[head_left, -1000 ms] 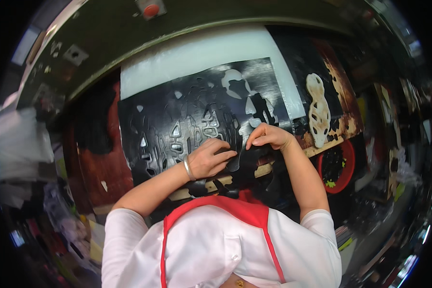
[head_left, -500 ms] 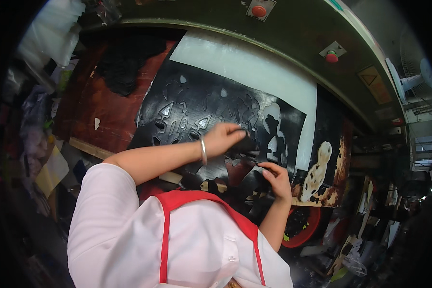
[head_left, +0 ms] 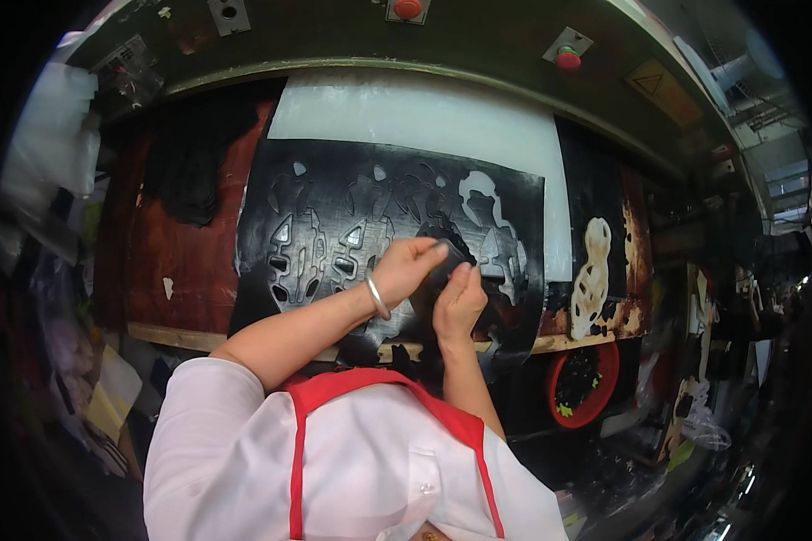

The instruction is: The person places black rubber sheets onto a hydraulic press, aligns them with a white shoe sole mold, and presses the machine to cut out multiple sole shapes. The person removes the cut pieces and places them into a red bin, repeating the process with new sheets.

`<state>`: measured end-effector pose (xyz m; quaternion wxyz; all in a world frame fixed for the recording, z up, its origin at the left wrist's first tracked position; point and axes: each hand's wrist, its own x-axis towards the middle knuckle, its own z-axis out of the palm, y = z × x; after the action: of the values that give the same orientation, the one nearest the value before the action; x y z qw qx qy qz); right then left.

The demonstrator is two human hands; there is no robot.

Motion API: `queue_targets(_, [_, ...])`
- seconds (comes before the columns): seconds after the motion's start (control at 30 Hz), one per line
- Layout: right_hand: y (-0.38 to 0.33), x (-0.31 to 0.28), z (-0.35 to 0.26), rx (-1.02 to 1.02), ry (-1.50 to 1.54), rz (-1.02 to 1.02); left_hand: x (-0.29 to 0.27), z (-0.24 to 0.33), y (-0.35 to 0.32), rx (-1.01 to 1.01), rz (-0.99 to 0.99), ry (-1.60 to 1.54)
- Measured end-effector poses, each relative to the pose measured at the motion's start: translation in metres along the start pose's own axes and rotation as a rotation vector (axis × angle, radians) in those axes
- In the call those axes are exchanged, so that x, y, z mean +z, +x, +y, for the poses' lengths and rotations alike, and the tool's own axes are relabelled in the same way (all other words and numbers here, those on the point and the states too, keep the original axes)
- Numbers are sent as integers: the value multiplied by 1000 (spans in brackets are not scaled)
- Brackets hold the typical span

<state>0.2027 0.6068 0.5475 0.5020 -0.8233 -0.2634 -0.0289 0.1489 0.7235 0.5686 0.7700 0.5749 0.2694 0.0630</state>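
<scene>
A black rubber sheet (head_left: 325,194) with die-cut sole-shaped outlines and openings lies in front of me. Over its lower middle, both hands are close together. My left hand (head_left: 408,273), with a silver bangle at the wrist, pinches a dark cut piece of rubber (head_left: 444,269). My right hand (head_left: 461,305) is closed on the same dark piece from the other side, thumb and fingers together. The fingers partly hide this piece, and its full outline blends into the black sheet behind.
A pale board (head_left: 406,113) lies under the sheet's far edge. A dark pile (head_left: 185,167) rests on the red-brown surface at left. At right are a cream sole-shaped cutout (head_left: 592,279) and a red tub (head_left: 609,383) of scraps. The green machine beam (head_left: 316,45) spans the far side.
My right hand has moved up and inward to meet my left hand at the dark piece. The view has shifted, and the sheet's near part now sits differently.
</scene>
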Motion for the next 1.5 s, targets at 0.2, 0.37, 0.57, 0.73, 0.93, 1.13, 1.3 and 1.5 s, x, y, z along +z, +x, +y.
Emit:
queue_targets(0.2, [-4,4,25,-256,-116,70,-34,61,57,431,359,-327])
queue_targets(0.37, [-4,-1,32,-251,-116,152,-64,163,99,619,564,-377])
queue_targets(0.57, [-11,-37,29,184,233,-225,-132,314,104,897,374,-98])
queue_targets(0.73, [0,-43,17,293,631,-1005,-120,291,58,865,233,348])
queue_targets(0.93, [10,-8,24,564,936,-1314,-96,71,-45,1167,-366,910])
queue_targets(1.13, [11,-16,23,629,1133,-1252,-105,-14,-81,1046,-390,971])
queue_targets(1.3, [6,-44,-40,377,167,-1033,-106,17,-53,223,72,25])
queue_targets(1.5, [-10,-12,-88,419,107,-829,-116,29,-47,116,-104,-68])
